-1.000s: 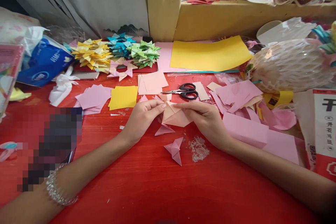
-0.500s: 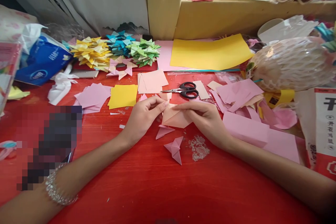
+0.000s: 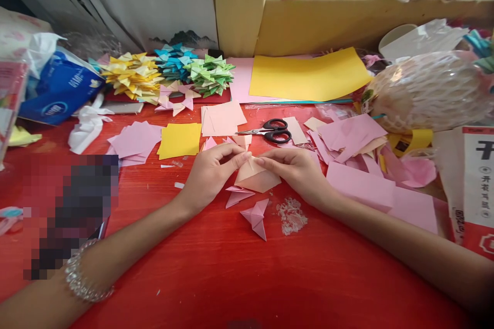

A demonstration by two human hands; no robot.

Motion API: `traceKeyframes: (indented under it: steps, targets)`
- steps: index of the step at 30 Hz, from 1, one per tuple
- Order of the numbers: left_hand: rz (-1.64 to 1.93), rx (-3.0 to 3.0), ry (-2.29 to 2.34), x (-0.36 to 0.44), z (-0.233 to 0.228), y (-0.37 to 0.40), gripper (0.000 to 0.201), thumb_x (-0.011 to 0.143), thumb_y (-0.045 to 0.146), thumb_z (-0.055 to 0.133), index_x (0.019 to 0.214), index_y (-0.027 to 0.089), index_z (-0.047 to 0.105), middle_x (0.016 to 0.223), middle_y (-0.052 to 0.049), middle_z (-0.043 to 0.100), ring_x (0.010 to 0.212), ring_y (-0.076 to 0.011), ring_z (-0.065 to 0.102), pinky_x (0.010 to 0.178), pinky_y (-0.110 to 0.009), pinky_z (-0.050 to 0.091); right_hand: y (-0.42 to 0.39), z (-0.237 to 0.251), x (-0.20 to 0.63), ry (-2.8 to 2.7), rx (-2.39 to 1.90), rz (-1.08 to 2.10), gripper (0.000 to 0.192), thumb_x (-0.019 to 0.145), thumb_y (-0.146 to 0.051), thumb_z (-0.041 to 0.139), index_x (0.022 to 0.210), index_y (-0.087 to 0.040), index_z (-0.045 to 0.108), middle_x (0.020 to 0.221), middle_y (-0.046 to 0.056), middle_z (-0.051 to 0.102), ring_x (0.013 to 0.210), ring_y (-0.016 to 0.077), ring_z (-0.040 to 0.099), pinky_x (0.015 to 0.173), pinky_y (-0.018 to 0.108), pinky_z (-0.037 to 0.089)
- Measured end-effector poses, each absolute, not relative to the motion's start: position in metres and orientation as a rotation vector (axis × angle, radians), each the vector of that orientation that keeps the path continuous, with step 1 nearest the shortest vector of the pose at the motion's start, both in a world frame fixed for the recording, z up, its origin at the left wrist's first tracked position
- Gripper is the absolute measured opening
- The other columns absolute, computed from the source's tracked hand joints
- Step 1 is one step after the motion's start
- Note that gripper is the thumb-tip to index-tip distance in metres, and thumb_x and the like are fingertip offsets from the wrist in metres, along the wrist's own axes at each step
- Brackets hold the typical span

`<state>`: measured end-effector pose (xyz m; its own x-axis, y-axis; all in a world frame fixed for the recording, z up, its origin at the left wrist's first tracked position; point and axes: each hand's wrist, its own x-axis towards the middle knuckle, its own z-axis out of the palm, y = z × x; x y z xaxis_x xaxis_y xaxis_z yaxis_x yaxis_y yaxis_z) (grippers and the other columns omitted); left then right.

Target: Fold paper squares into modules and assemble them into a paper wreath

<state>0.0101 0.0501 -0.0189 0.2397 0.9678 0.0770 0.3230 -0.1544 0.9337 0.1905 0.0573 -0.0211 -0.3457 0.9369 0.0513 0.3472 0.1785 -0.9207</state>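
Between my hands is a pale peach sheet of origami paper [image 3: 258,177], partly folded. My left hand [image 3: 218,172] pinches its upper left edge between thumb and forefinger. On the other side, my right hand [image 3: 295,172] pinches the top near the middle, its fingertips close to the left ones. Just below the sheet lie a small pink folded piece [image 3: 238,196] and a pink pointed origami unit [image 3: 256,218]. Beside them sits a little heap of clear bits [image 3: 292,216]. Black-handled scissors [image 3: 276,131] rest beyond my hands, with a stack of peach squares [image 3: 222,119] to their left.
Yellow squares [image 3: 179,141] and pink squares [image 3: 136,141] lie at left. Pink paper pieces [image 3: 351,136] spread at right. Folded clusters in yellow [image 3: 133,76], blue [image 3: 175,61] and green [image 3: 211,74] stand behind, near a large yellow sheet [image 3: 309,74].
My right hand's fingers have drawn in from lying along the sheet's right side to a pinch at its top, nearer my left fingertips. The lower part of the sheet shows more.
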Motion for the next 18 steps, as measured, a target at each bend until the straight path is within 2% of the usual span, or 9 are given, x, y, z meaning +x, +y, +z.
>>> traceKeyframes:
  steps: [5,10,15,18]
  targets:
    - [0.923,1.636,1.233,0.010,-0.018,0.051,0.019,0.083,0.034,0.056,0.079,0.017,0.064,0.075,0.000,0.060,0.073,-0.0127,0.051,0.068,-0.022,0.039,0.056,-0.019,0.188,-1.792,-1.253,1.135,0.028,0.083,-0.037,0.057,0.070,-0.014,0.067,0.062,0.000,0.058,0.054,0.0080,0.043,0.046,0.020,0.031]
    - [0.967,1.592,1.239,0.011,-0.016,0.049,0.020,0.084,0.033,0.054,0.074,0.018,0.063,0.064,0.002,0.053,0.063,-0.0109,0.047,0.061,-0.023,0.037,0.054,-0.019,0.189,-1.704,-1.233,1.165,0.028,0.081,-0.038,0.059,0.064,-0.015,0.060,0.059,-0.002,0.055,0.052,0.0074,0.043,0.046,0.020,0.032]
    - [1.118,1.479,1.269,0.010,-0.017,0.049,0.024,0.083,0.032,0.057,0.063,0.017,0.058,0.058,0.003,0.052,0.055,-0.0090,0.045,0.055,-0.022,0.035,0.058,-0.027,0.191,-1.464,-1.198,1.276,0.029,0.082,-0.043,0.056,0.070,-0.016,0.057,0.065,-0.001,0.055,0.056,0.0086,0.049,0.049,0.020,0.039]
    - [1.216,1.333,1.257,0.009,-0.019,0.051,0.020,0.083,0.031,0.056,0.070,0.017,0.059,0.059,0.002,0.059,0.047,-0.0072,0.041,0.047,-0.021,0.033,0.063,-0.031,0.190,-1.222,-1.072,1.399,0.031,0.086,-0.047,0.048,0.077,-0.018,0.055,0.072,0.001,0.060,0.062,0.0111,0.059,0.058,0.023,0.050]
